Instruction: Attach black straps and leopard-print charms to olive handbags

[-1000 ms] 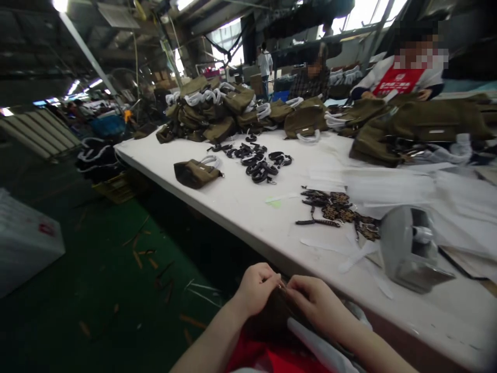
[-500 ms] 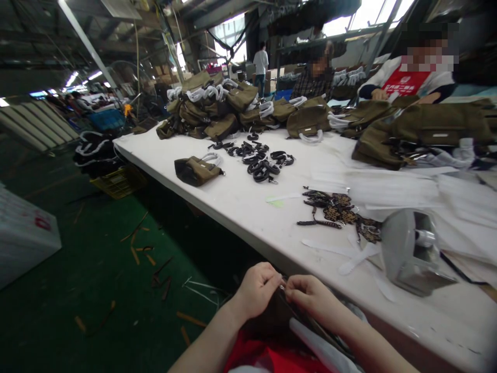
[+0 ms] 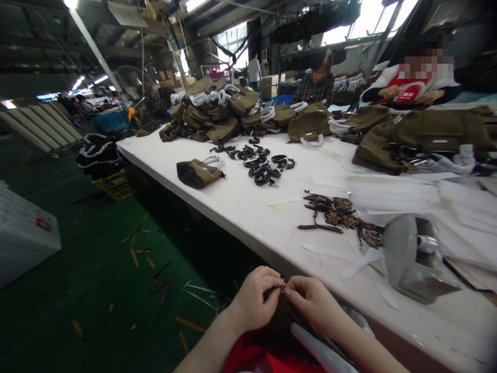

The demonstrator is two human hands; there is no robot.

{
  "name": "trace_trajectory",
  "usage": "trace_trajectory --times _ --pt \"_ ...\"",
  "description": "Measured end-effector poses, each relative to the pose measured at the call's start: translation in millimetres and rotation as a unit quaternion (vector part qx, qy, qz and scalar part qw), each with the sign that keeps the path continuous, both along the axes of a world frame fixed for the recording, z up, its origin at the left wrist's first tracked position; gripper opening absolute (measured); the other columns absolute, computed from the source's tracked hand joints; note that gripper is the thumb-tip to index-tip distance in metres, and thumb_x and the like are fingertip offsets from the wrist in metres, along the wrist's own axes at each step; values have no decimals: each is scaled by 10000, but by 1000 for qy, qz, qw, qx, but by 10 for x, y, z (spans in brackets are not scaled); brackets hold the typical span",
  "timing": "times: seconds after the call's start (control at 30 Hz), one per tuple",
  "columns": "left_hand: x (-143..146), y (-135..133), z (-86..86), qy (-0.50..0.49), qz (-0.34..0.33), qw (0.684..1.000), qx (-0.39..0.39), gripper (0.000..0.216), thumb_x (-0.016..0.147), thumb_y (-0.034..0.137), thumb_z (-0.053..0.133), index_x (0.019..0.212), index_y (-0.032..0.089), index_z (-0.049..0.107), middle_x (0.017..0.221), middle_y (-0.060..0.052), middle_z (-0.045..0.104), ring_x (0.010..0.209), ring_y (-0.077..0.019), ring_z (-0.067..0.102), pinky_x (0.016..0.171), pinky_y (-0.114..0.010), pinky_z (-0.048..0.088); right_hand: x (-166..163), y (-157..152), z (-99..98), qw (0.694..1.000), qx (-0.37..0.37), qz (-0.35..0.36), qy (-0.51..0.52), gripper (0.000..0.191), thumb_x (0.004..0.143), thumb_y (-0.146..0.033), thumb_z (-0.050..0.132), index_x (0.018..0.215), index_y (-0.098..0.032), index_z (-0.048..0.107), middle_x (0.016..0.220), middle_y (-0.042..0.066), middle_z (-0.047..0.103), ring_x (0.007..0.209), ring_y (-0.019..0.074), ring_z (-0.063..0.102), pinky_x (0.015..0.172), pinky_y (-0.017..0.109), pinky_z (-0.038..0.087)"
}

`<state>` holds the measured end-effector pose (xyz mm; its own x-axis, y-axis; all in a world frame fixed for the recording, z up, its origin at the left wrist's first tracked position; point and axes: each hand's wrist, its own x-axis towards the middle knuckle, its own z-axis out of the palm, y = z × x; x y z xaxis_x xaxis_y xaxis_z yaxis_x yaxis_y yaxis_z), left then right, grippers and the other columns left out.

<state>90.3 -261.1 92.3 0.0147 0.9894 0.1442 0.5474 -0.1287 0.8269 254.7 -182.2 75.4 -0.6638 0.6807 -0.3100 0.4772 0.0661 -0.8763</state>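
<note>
My left hand (image 3: 254,300) and my right hand (image 3: 312,303) meet fingertip to fingertip just below the near edge of the white table (image 3: 248,212). Both pinch a small metal part at the top of a dark brown bag (image 3: 277,318) resting in my lap. The bag is mostly hidden beneath my hands. A white wrapped strip (image 3: 320,349) lies across my lap under my right wrist. A bunch of leopard-patterned straps (image 3: 339,217) lies on the table a short way beyond my hands.
An olive bag (image 3: 200,172) sits alone near the table's left edge, beside a heap of black straps (image 3: 264,166). Many olive bags (image 3: 233,111) are piled at the far end. A grey metal device (image 3: 413,259) stands right. Two people work across the table. Scraps litter the green floor (image 3: 97,269).
My hands have stayed pinched together on the bag's top, shifting only slightly. The view has tilted a little.
</note>
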Motion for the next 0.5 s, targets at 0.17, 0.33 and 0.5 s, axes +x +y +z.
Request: trace_trajectory --times 0.17,0.33,0.5 --pt "-47 -14 -59 -6 15 1000 -12 152 821 114 588 865 191 712 990 -79 700 960 -193 645 889 -331 508 -12 -8 37 995 86 20 -39 231 835 -310 497 637 -201 546 619 8 625 616 173 547 560 276 357" --pt "-55 20 -45 -9 22 1000 10 133 845 129 570 832 204 679 962 -61 700 933 -186 646 860 -320 503 45 25 134 988 153 -10 -33 189 862 -350 518 791 -220 636 784 43 709 753 227 634 680 323 451" --pt "-137 103 5 -122 75 989 48 180 904 271 545 771 180 624 891 -83 680 894 -189 652 821 -308 506 41 87 94 989 66 60 119 376 902 -548 476 979 -258 703 987 77 711 923 244 643 847 353 501"
